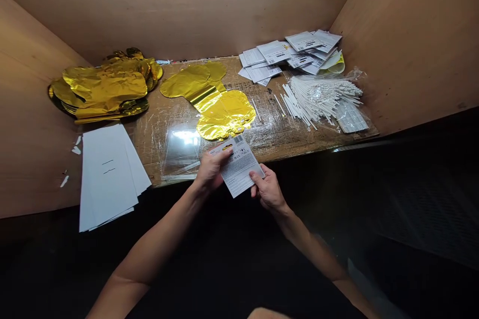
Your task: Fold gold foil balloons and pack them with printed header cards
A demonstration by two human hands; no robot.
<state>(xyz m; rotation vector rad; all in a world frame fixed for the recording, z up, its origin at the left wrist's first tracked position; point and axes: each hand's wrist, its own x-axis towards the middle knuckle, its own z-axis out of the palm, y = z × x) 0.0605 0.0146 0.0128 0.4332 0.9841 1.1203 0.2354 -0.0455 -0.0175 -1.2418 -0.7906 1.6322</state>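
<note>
Both my hands hold a white printed card (239, 164) with a barcode, just above the table's front edge. My left hand (210, 172) pinches its left side, thumb on top. My right hand (267, 190) grips its lower right corner. A flat gold foil balloon (213, 102) lies on the table just beyond the card. A clear plastic sleeve (181, 152) lies on the table left of the card.
A heap of gold foil balloons (105, 87) sits at the far left. White sheets (108, 174) hang over the front left edge. A pile of printed cards (292, 55) and a bundle of white sticks (322, 99) lie at the back right. Brown board walls (411, 35) enclose the table.
</note>
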